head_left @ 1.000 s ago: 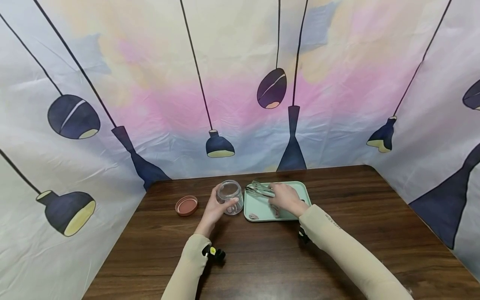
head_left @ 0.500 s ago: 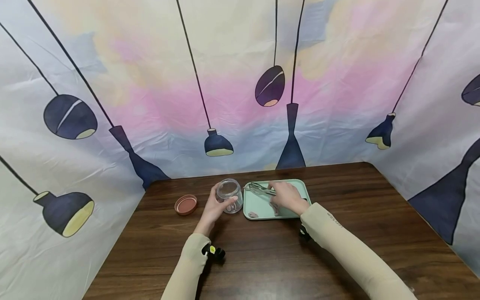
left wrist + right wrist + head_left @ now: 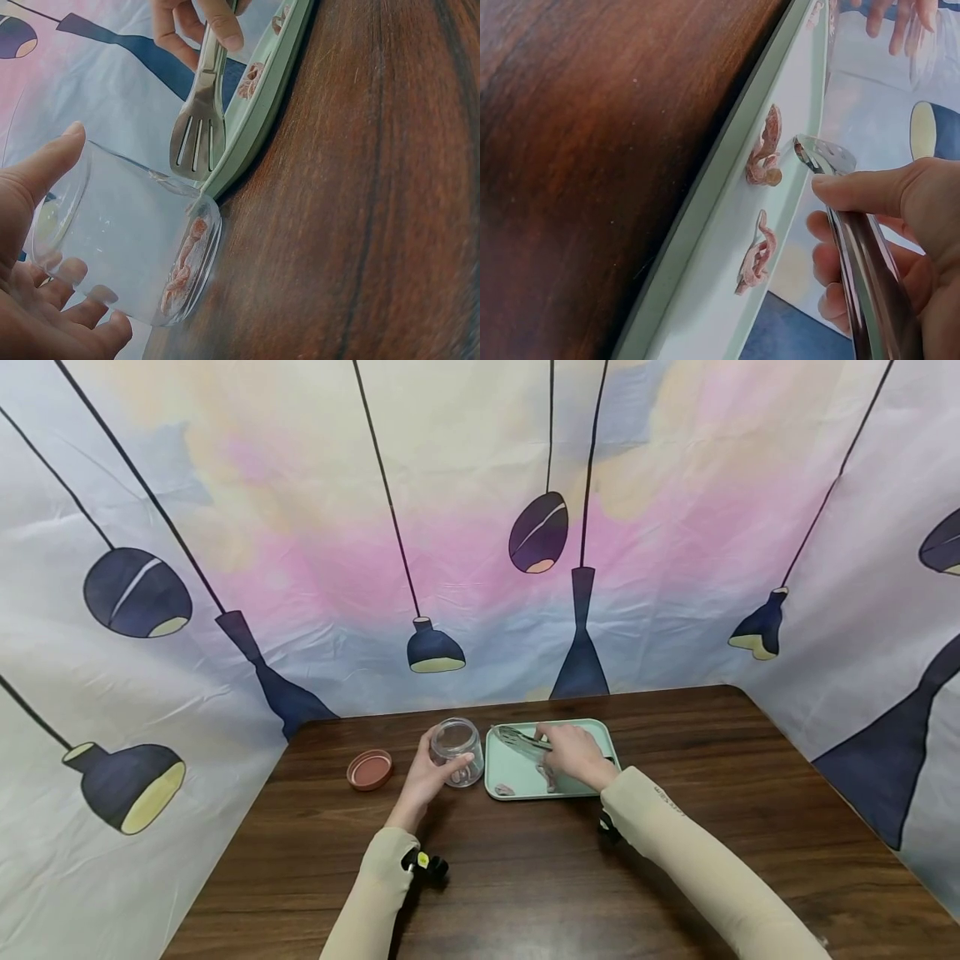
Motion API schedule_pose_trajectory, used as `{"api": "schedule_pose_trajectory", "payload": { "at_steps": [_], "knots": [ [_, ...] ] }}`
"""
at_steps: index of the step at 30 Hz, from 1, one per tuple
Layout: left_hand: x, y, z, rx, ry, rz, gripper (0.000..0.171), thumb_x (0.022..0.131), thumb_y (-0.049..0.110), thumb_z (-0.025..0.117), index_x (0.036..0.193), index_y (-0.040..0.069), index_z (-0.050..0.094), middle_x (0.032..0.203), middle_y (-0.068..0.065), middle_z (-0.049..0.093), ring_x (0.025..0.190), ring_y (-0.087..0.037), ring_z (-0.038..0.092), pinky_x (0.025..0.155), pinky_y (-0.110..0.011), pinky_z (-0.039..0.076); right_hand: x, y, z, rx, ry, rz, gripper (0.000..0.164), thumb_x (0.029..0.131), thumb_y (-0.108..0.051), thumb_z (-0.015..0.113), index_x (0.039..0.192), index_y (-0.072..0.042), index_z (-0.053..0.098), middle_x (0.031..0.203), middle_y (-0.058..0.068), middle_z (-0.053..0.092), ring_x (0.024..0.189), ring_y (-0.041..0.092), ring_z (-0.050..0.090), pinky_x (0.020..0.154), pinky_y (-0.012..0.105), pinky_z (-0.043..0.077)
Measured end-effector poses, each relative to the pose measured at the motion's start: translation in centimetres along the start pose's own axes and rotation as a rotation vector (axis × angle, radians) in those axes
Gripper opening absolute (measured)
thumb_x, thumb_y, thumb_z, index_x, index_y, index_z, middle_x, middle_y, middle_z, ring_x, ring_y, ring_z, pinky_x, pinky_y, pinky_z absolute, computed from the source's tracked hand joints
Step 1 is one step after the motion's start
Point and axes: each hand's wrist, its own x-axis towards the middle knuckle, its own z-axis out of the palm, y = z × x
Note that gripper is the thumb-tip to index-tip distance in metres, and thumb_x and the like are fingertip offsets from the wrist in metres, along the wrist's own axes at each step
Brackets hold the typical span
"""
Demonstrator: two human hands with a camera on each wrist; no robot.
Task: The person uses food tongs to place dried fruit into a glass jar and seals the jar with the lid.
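Note:
My left hand [image 3: 424, 778] grips a clear jar [image 3: 467, 743] round its side, the thumb at its front. Several shrivelled pinkish-brown pieces [image 3: 180, 281] lie at the jar's bottom in the left wrist view. Over the pale green tray [image 3: 504, 767], just right of the jar, my right hand [image 3: 574, 752] holds metal tongs [image 3: 519, 740] with slotted heads pointing left. In the right wrist view, a small brown bit shows by the tongs' tip. More shrivelled pieces [image 3: 761, 154] lie on the tray, one [image 3: 504, 790] in its near left corner.
A reddish-brown round lid [image 3: 370, 770] lies on the dark wooden table [image 3: 510, 877], left of the jar. Behind the table's far edge hangs a cloth backdrop [image 3: 480, 543] printed with lamps.
The tongs' arms have drawn closer together, and their heads have swung slightly lower over the tray. The jar stays in the left hand with hardly any movement.

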Motion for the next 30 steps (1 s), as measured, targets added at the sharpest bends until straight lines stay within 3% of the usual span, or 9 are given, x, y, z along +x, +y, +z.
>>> {"api": "schedule_pose_trajectory", "payload": {
  "at_steps": [4, 10, 12, 16, 19, 22, 30],
  "knots": [
    [0.0, 0.1, 0.0, -0.001, -0.005, 0.001, 0.097, 0.084, 0.034, 0.084, 0.158, 0.014, 0.025, 0.152, -0.022, 0.039, 0.142, -0.039, 0.036, 0.111, -0.057, 0.034, -0.1, 0.5, -0.1, 0.016, 0.032, 0.009, 0.027, 0.094, -0.010, 0.067, 0.120, -0.016, 0.068, 0.093, 0.005, 0.069, 0.051, 0.014, 0.043, 0.047, 0.029, 0.029],
    [0.2, 0.4, 0.1, -0.001, -0.010, -0.003, 0.098, 0.084, 0.035, 0.084, 0.158, 0.015, 0.024, 0.151, -0.021, 0.040, 0.142, -0.038, 0.036, 0.111, -0.056, 0.034, 0.0, 1.4, -1.2, 0.093, 0.096, -0.014, 0.030, 0.095, -0.012, 0.070, 0.125, -0.013, 0.067, 0.060, 0.001, 0.053, 0.043, 0.012, 0.032, 0.043, 0.027, 0.025],
    [0.3, 0.4, 0.2, -0.001, -0.007, -0.004, 0.098, 0.084, 0.035, 0.084, 0.158, 0.015, 0.024, 0.151, -0.021, 0.040, 0.142, -0.038, 0.036, 0.111, -0.055, 0.034, 0.0, 1.4, -1.8, 0.113, 0.119, -0.016, 0.031, 0.096, -0.013, 0.070, 0.126, -0.012, 0.066, 0.057, -0.001, 0.050, 0.041, 0.012, 0.033, 0.043, 0.027, 0.027],
    [0.5, 0.2, 0.2, -0.012, -0.010, -0.001, 0.097, 0.084, 0.034, 0.085, 0.158, 0.016, 0.025, 0.151, -0.021, 0.040, 0.142, -0.038, 0.036, 0.112, -0.055, 0.033, -0.1, 1.4, -3.0, 0.170, 0.168, 0.002, 0.030, 0.096, -0.015, 0.070, 0.126, -0.014, 0.066, 0.066, 0.001, 0.060, 0.043, 0.014, 0.041, 0.044, 0.029, 0.030],
    [0.6, 0.0, 0.2, -0.011, -0.021, 0.001, 0.097, 0.084, 0.035, 0.084, 0.158, 0.016, 0.025, 0.151, -0.021, 0.039, 0.142, -0.038, 0.036, 0.112, -0.056, 0.032, -0.2, 1.1, -4.0, 0.213, 0.212, 0.008, 0.030, 0.095, -0.015, 0.072, 0.124, -0.014, 0.067, 0.090, 0.007, 0.072, 0.045, 0.015, 0.046, 0.045, 0.031, 0.032],
    [0.5, -0.2, 0.0, -0.011, -0.025, 0.000, 0.096, 0.085, 0.034, 0.084, 0.158, 0.015, 0.024, 0.152, -0.022, 0.038, 0.142, -0.039, 0.036, 0.111, -0.057, 0.033, -0.1, 0.8, -4.9, 0.235, 0.252, -0.003, 0.029, 0.094, -0.017, 0.073, 0.123, -0.015, 0.067, 0.109, 0.010, 0.073, 0.048, 0.016, 0.048, 0.047, 0.032, 0.033],
    [0.0, 0.0, -0.2, -0.012, -0.024, -0.004, 0.097, 0.085, 0.033, 0.084, 0.158, 0.014, 0.023, 0.153, -0.023, 0.038, 0.144, -0.039, 0.034, 0.112, -0.055, 0.032, 0.0, -0.1, -6.7, 0.285, 0.298, -0.015, 0.026, 0.094, -0.020, 0.075, 0.119, -0.019, 0.068, 0.094, 0.003, 0.072, 0.056, 0.018, 0.052, 0.053, 0.035, 0.037]
  ]
}}
